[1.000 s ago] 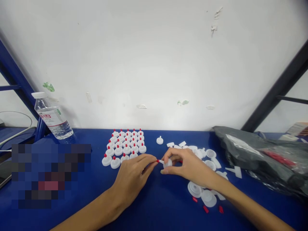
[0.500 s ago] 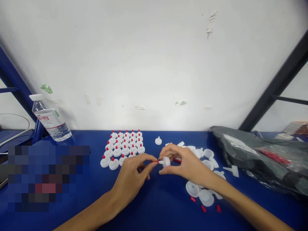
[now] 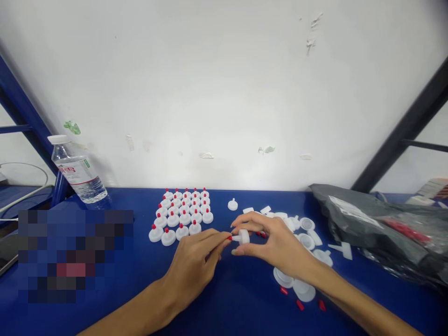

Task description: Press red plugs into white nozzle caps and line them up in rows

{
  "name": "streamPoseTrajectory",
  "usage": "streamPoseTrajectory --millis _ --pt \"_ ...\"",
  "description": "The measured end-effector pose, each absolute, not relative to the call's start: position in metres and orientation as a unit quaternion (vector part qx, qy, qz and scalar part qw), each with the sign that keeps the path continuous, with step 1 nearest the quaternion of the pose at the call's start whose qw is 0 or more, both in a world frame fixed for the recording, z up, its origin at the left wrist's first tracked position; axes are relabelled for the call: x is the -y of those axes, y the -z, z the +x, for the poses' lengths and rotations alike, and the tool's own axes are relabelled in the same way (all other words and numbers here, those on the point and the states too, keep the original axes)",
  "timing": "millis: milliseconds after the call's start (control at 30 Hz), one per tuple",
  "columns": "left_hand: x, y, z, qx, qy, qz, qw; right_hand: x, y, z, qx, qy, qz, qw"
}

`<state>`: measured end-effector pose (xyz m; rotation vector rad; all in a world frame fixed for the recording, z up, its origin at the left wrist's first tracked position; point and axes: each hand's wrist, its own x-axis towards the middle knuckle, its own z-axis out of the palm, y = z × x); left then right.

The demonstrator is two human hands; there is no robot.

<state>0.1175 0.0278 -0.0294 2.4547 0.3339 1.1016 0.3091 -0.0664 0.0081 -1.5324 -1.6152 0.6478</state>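
Between thumb and fingers, my right hand (image 3: pixel 271 238) grips a white nozzle cap (image 3: pixel 244 237) by its round base, the spout pointing left. My left hand (image 3: pixel 198 254) pinches a small red tip cap (image 3: pixel 230 238) at the end of that spout. Left of the hands stand rows of white nozzle caps with red tips (image 3: pixel 185 218), all upright. One white nozzle cap without a red tip (image 3: pixel 233 204) stands behind my hands. Loose white caps and nozzles (image 3: pixel 304 289) lie around my right wrist, partly hidden by it, with several red tip caps (image 3: pixel 300 305) close by.
A clear water bottle (image 3: pixel 80 172) stands tilted in view at the back left. On the right lies a dark grey plastic bag (image 3: pixel 353 224) with red pieces visible in it. The white wall (image 3: pixel 224 93) rises behind the blue table (image 3: pixel 227 298). A pixelated patch covers the left side.
The view has shifted slightly, so everything sits a little further right. My left fingers have closed up more around the red tip cap; both hands keep their hold.
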Motion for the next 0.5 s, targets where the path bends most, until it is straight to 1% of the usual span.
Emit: streamPoseTrajectory --millis 133,300,367,500 --pt "-0.03 0.034 0.113 -0.098 -0.397 0.891 0.198 0.069 -0.013 0.306 0.626 -0.308 -0.588 0.409" --pt "-0.025 0.03 0.112 -0.094 -0.395 0.884 0.23 0.07 -0.014 0.305 0.599 -0.395 -0.542 0.438" --pt "-0.021 0.024 0.114 -0.121 -0.394 0.871 0.266 0.07 -0.015 0.306 0.586 -0.421 -0.534 0.439" --pt "-0.014 0.015 0.119 -0.207 -0.375 0.819 0.381 0.07 -0.016 0.305 0.553 -0.466 -0.528 0.445"
